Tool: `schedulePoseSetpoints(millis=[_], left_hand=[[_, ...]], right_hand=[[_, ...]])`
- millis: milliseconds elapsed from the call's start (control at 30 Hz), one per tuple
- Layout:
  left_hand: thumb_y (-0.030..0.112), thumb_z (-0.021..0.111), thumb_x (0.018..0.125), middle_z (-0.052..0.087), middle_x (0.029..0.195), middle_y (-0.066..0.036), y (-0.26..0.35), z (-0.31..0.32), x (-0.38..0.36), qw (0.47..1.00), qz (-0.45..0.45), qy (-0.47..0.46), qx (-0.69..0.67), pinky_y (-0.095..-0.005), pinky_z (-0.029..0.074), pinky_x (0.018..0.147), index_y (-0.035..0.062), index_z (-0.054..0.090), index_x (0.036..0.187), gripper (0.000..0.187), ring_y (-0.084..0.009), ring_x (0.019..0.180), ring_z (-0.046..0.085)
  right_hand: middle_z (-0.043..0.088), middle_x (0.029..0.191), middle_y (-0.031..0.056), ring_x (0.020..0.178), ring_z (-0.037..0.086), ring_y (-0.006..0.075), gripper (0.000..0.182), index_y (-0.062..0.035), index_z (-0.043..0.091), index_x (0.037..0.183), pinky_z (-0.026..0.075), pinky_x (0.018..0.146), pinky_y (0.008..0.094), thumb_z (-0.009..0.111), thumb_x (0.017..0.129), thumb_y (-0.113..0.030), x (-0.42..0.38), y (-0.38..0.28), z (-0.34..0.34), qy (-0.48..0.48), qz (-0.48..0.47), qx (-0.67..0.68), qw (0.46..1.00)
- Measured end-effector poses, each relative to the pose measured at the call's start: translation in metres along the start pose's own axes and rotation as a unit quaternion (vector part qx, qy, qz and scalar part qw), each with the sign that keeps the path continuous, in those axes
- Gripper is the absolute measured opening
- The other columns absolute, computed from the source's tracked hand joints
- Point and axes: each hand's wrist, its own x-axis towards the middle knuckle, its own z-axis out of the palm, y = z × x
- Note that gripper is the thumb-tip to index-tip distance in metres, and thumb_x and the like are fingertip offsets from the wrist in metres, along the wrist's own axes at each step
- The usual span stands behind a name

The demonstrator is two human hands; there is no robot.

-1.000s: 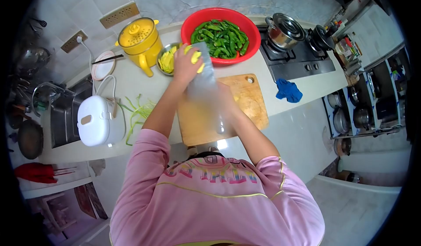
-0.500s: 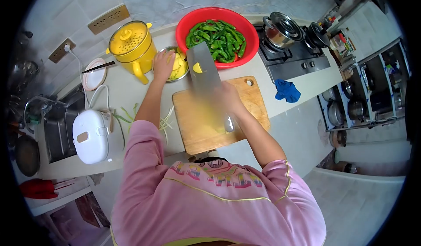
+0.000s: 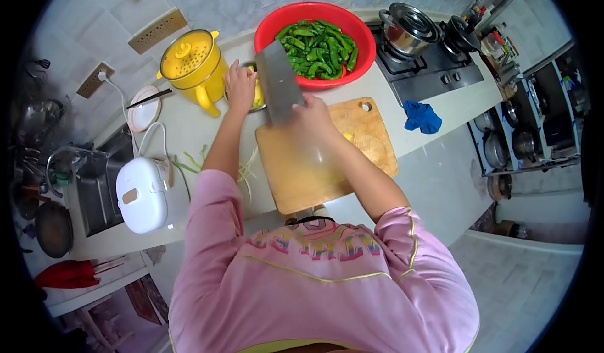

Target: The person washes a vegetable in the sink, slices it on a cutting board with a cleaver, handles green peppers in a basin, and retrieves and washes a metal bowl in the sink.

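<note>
My right hand (image 3: pixel 313 119) grips a broad cleaver (image 3: pixel 279 79), its blade raised above the upper left edge of the wooden cutting board (image 3: pixel 371 139) and beside a metal bowl (image 3: pixel 257 106). Yellow pieces (image 3: pixel 258 94) lie in that bowl, partly hidden by the blade. At the bowl's left side is my left hand (image 3: pixel 240 86), fingers spread over its rim. A few yellow bits (image 3: pixel 348 136) rest on the board. Behind the cleaver, a red basin (image 3: pixel 365 42) holds green peppers (image 3: pixel 321 50).
A yellow lidded pot (image 3: pixel 196 70) stands left of the bowl. Further left are a white appliance (image 3: pixel 143 196), a plate with chopsticks (image 3: pixel 145 111) and a sink (image 3: pixel 100 189). Green scraps (image 3: pixel 192 161) lie nearby. At right are a blue cloth (image 3: pixel 421 117) and a stove with pots (image 3: pixel 428 79).
The cleaver has shifted left and toward the bowl, and the yellow slice on its blade is gone. My right hand has risen with it. The whole view has shifted slightly.
</note>
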Motion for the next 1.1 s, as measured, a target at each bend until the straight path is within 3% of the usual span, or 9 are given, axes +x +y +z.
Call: schedulePoseSetpoints(millis=[67,233,300,367,433,533,633,833,1100], left_hand=[[0.024,0.059,0.083,0.043,0.131,-0.017,-0.017,0.009,-0.005,0.996,-0.027,-0.067,0.044,-0.0543,0.025,0.102,0.0100,0.061,0.089,0.015,-0.0342,0.122,0.038],[0.022,0.061,0.083,0.045,0.129,-0.019,0.033,-0.032,-0.027,0.995,0.024,0.066,-0.077,-0.0513,0.028,0.100,0.0090,0.062,0.100,0.022,-0.0368,0.119,0.040],[0.022,0.065,0.079,0.043,0.130,-0.020,0.067,-0.035,-0.062,0.986,0.011,0.040,-0.160,-0.0488,0.029,0.100,0.0090,0.060,0.105,0.030,-0.0377,0.118,0.039],[0.023,0.070,0.072,0.036,0.136,-0.021,0.102,-0.037,-0.106,0.971,0.092,-0.127,-0.180,-0.0521,0.025,0.103,0.0108,0.053,0.117,0.049,-0.0378,0.123,0.035],[0.043,0.069,0.073,0.029,0.142,-0.020,0.153,-0.059,-0.130,0.943,0.148,-0.283,-0.096,-0.0536,0.021,0.105,0.0137,0.046,0.129,0.068,-0.0399,0.128,0.028],[0.054,0.067,0.069,0.023,0.145,-0.019,0.191,-0.051,-0.155,0.908,0.282,-0.308,-0.039,-0.0576,0.017,0.106,0.0198,0.039,0.137,0.081,-0.0409,0.131,0.024],[0.060,0.064,0.068,0.023,0.145,-0.019,0.192,-0.024,-0.159,0.907,0.309,-0.287,0.004,-0.0578,0.016,0.106,0.0234,0.037,0.138,0.084,-0.0411,0.132,0.023],[0.060,0.066,0.067,0.023,0.145,-0.022,0.191,-0.006,-0.140,0.941,0.119,-0.314,-0.044,-0.0591,0.019,0.104,0.0193,0.029,0.141,0.093,-0.0434,0.131,0.024],[0.058,0.066,0.069,0.032,0.139,-0.024,0.222,0.000,-0.154,0.957,0.153,-0.243,-0.040,-0.0558,0.022,0.104,0.0114,0.033,0.139,0.091,-0.0429,0.127,0.032]], right_hand=[[0.056,0.064,0.0068,0.041,0.050,0.0119,0.012,0.0028,0.053,0.097,0.041,0.037,0.0264,0.052,0.089,-0.006,-0.015,-0.003,-0.024,0.009,0.016,0.026,1.000],[0.056,0.071,0.0049,0.044,0.048,0.0103,0.013,0.0018,0.053,0.099,0.041,0.040,0.0232,0.052,0.089,-0.005,-0.090,-0.001,-0.108,0.080,0.032,0.085,0.993],[0.055,0.071,0.0041,0.043,0.048,0.0104,0.011,0.0013,0.053,0.097,0.040,0.040,0.0229,0.052,0.088,-0.005,-0.124,0.006,-0.139,0.139,0.050,0.073,0.986],[0.056,0.071,0.0042,0.042,0.047,0.0104,0.007,-0.0002,0.054,0.093,0.040,0.038,0.0235,0.053,0.088,-0.005,-0.156,0.044,-0.173,0.177,0.079,0.073,0.978],[0.056,0.070,0.0043,0.041,0.047,0.0104,0.004,-0.0017,0.054,0.090,0.040,0.037,0.0239,0.055,0.087,-0.005,-0.188,0.072,-0.187,0.212,0.117,0.116,0.963],[0.056,0.068,0.0047,0.041,0.047,0.0106,0.004,-0.0015,0.054,0.087,0.040,0.038,0.0243,0.055,0.087,-0.006,-0.216,0.100,-0.190,0.213,0.139,0.130,0.958],[0.056,0.069,0.0050,0.042,0.047,0.0109,0.006,0.0001,0.053,0.089,0.039,0.038,0.0244,0.055,0.087,-0.005,-0.217,0.118,-0.184,0.207,0.136,0.141,0.958],[0.053,0.066,0.0032,0.041,0.047,0.0105,0.006,0.0001,0.052,0.090,0.039,0.037,0.0243,0.054,0.088,-0.005,-0.197,0.138,-0.162,0.181,0.114,0.157,0.964],[0.052,0.066,0.0026,0.042,0.047,0.0103,0.009,-0.0015,0.051,0.095,0.039,0.038,0.0246,0.052,0.090,-0.009,-0.187,0.122,-0.130,0.134,0.140,0.137,0.971]])
